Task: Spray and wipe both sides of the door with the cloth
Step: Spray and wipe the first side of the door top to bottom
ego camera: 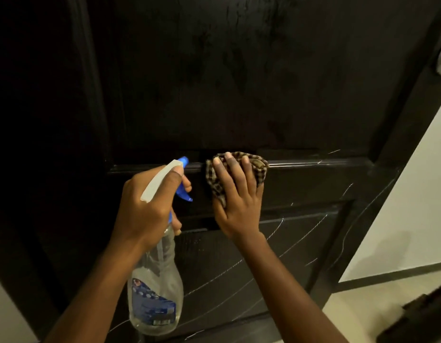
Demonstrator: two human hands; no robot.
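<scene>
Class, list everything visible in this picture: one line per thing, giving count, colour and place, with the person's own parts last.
door: one, near-black, fills most of the view; pale curved scratches lower right.
cloth: one, brown-and-cream check, against the door's horizontal moulding, under the right hand.
spray bottle: one, clear with blue label, white head, blue trigger; before the lower door.
wall: one, cream, right of the door.
skirting: one, dark strip, at the wall's foot.
floor: one, pale, lower right.
dark object: one, bottom right corner; cannot tell what.
left hand: one, grips the spray bottle's neck.
right hand: one, fingers straight, pressing the cloth on the door.
</scene>
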